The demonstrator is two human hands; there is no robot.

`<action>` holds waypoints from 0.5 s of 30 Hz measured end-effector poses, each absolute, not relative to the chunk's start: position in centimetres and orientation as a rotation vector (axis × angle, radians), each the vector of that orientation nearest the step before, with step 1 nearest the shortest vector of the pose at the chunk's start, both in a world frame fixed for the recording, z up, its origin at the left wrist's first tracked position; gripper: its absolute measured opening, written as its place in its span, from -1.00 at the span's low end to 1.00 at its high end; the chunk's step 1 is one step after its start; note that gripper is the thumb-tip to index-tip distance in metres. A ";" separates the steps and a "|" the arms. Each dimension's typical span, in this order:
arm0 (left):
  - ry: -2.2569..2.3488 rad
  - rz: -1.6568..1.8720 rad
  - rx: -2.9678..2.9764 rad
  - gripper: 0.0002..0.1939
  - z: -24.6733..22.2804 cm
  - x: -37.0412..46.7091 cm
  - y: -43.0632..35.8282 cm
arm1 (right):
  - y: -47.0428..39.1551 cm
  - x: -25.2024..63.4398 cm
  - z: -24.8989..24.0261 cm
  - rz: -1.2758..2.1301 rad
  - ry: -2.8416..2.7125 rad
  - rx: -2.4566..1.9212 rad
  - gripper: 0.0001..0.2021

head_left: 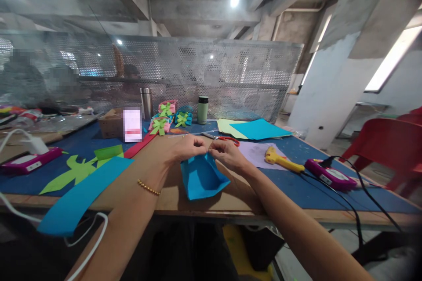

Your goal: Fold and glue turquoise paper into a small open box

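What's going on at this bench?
A person is working with both hands on a blue folded piece. The left hand and right hand meet at its upper edge, pinching it, above a sheet of brown cardboard. A long blue strip lies off to the left. To the right, a yellow glue gun lies partly on a lilac sheet, and scissors with orange handles sit just behind the hands.

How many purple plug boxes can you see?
2: one purple plug box at the far left, another at the right, near the yellow glue gun.
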State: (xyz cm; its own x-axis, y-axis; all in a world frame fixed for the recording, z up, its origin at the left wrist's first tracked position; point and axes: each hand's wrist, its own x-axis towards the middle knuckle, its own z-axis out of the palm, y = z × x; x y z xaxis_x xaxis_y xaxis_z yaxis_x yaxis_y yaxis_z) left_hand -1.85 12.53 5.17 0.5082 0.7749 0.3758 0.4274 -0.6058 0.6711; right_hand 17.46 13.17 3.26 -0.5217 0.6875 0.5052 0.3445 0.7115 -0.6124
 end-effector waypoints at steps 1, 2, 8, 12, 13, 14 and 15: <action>0.974 0.914 2.247 -0.78 5.2 -1.9 12.6 | 13.2 17.5 3.3 0.559 -2.159 -0.781 -0.79; 0.965 0.908 2.238 -0.79 5.2 -1.9 12.7 | 13.1 17.5 3.3 0.551 -2.166 -0.781 -0.77; 0.915 0.901 2.125 -0.84 5.1 -2.2 13.0 | 13.0 17.4 3.3 0.542 -2.185 -0.801 -0.74; 0.874 0.880 2.096 -0.84 4.9 -2.3 13.0 | 13.0 17.4 3.3 0.527 -2.200 -0.813 -0.75; 0.876 0.877 2.090 -0.83 4.8 -2.3 13.0 | 13.0 17.5 3.3 0.533 -2.204 -0.809 -0.75; 0.884 0.882 2.083 -0.83 4.8 -2.3 13.0 | 13.0 17.5 3.4 0.545 -2.205 -0.802 -0.75; 0.898 0.894 2.078 -0.82 4.7 -2.3 13.1 | 13.0 17.5 3.4 0.556 -2.202 -0.793 -0.75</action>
State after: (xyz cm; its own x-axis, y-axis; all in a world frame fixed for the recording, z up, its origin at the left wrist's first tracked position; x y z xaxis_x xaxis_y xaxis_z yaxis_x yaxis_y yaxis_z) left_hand -2.27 13.09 4.73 0.5229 0.7932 0.3121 0.3161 -0.5205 0.7932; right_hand 17.51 13.04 3.38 -0.5518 0.6806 0.4819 0.3703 0.7178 -0.5896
